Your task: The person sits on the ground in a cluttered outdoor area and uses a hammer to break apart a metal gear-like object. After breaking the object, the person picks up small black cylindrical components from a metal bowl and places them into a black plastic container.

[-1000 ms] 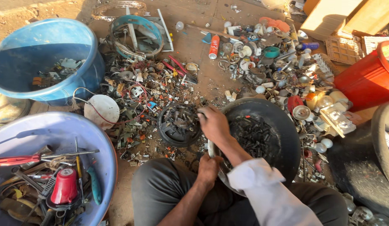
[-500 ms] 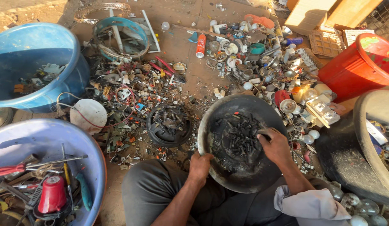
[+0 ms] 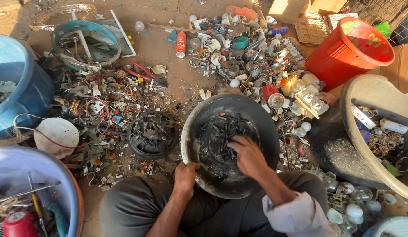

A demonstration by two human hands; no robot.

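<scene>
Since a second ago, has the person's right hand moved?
Yes. The right hand left the near-left rim of the black pan, where the left hand grips, and now rests further right on the dark scrap pieces inside.

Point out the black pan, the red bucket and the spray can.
black pan (image 3: 256, 109), head view, far rim.
red bucket (image 3: 335, 61), head view, outer wall.
spray can (image 3: 181, 44), head view, middle of its red body.

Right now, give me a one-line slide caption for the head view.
Left hand grips the rim of a black pan while the right hand rests on dark scrap bits inside.
</scene>
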